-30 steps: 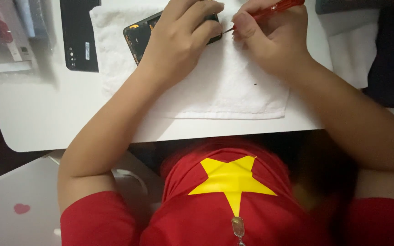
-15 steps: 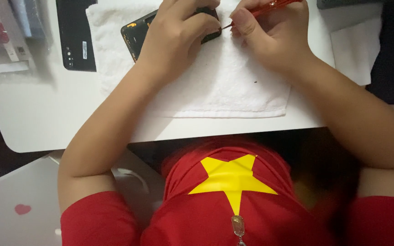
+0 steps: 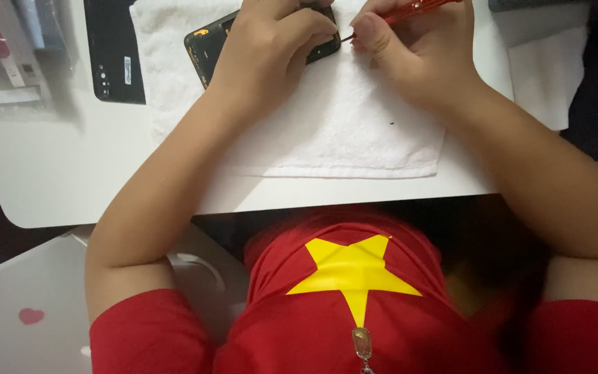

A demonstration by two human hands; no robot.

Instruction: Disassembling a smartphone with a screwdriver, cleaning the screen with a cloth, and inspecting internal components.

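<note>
Top centre of the frame: the left hand [image 3: 271, 52] clamps down on an opened phone [image 3: 205, 45], hiding most of it; the right hand [image 3: 410, 59] pinches a red screwdriver [image 3: 417, 8], its tip at the phone's right edge. Both rest on a white towel [image 3: 327, 131] spread over the white table [image 3: 70, 173]. Upper left, a black back cover [image 3: 113, 52] lies beside the towel; a white sheet [image 3: 545, 76] sits at upper right. The red shirt [image 3: 354, 305] fills the lower frame.
</note>
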